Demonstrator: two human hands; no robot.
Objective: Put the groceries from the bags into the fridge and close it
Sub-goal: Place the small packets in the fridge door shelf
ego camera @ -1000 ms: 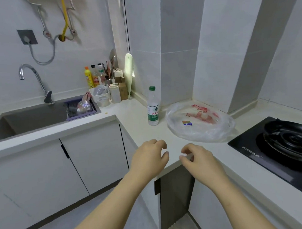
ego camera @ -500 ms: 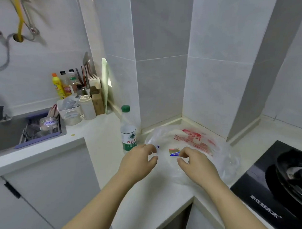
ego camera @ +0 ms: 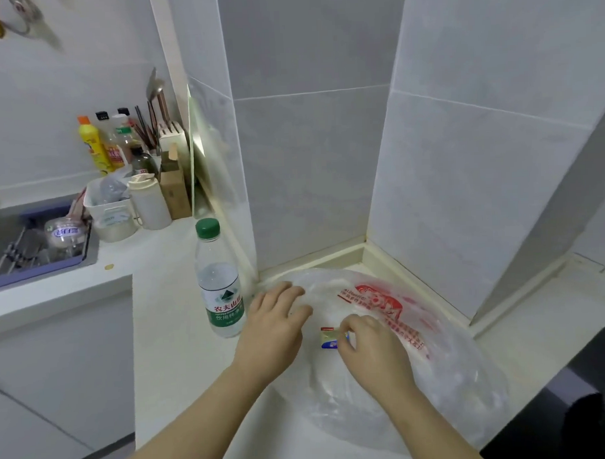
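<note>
A clear plastic bag with red print lies flat on the white counter in the corner. A small blue and yellow packet shows at the bag's left part; whether it is inside or on top, I cannot tell. My left hand rests on the bag's left edge with fingers laid over the plastic. My right hand has its thumb and fingers curled at the packet's right end, pinching the bag there. A water bottle with a green cap stands just left of my left hand. No fridge is in view.
A black hob sits at the lower right. Bottles, a knife block and containers crowd the back left beside the sink. Tiled walls close the corner behind the bag.
The view has moved closer to the corner. Both hands have gone forward onto the bag; the right hand's fingers now close at the small packet.
</note>
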